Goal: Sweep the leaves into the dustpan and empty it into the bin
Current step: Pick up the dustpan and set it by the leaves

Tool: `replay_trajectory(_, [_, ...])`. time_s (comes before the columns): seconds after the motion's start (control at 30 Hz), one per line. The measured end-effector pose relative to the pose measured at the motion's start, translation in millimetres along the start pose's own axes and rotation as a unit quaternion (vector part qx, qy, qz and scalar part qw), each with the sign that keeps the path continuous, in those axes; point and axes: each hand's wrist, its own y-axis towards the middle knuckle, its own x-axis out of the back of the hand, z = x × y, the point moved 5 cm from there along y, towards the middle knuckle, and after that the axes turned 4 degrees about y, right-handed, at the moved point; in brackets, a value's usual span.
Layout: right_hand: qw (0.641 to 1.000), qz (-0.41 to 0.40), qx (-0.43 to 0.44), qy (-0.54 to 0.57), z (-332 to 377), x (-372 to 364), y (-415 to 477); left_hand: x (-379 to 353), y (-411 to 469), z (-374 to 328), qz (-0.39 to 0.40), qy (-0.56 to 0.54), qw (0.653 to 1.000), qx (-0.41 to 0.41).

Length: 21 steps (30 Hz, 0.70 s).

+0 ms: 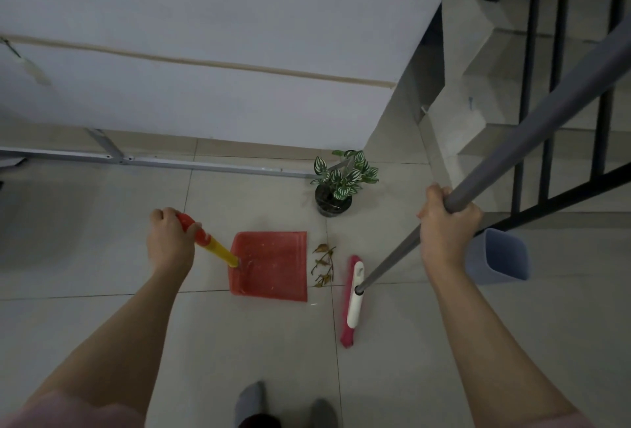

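My left hand (169, 243) grips the dustpan (269, 265) handle, my right hand (445, 223) clamps the broom (353, 298) pole. Dry leaves (322, 265) lie between dustpan lip and bristles. A hard sweep could scatter them past the dustpan toward the potted plant (336, 185). The bin (498, 255) waits beyond the broom.

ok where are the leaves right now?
In the head view, the dry leaves lie on the floor tiles right of centre, in the gap between the red dustpan's open edge and the pink broom head. They are not yet in the pan.
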Motion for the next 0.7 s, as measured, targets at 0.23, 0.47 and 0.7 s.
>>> replay_trajectory(0.23, [1.000,-0.006,0.009,-0.015,0,-4,-8,-8,5,0,0.016,-0.001,0.999,-0.029])
replay_trajectory(0.47, [1.000,-0.018,0.002,-0.014,2,-4,-8,-10,10,2,0.023,0.000,0.999,-0.028])
replay_trajectory(0.7, [1.000,-0.011,-0.003,0.011,6,-5,-12,-16,16,6,0.041,-0.023,0.998,-0.045])
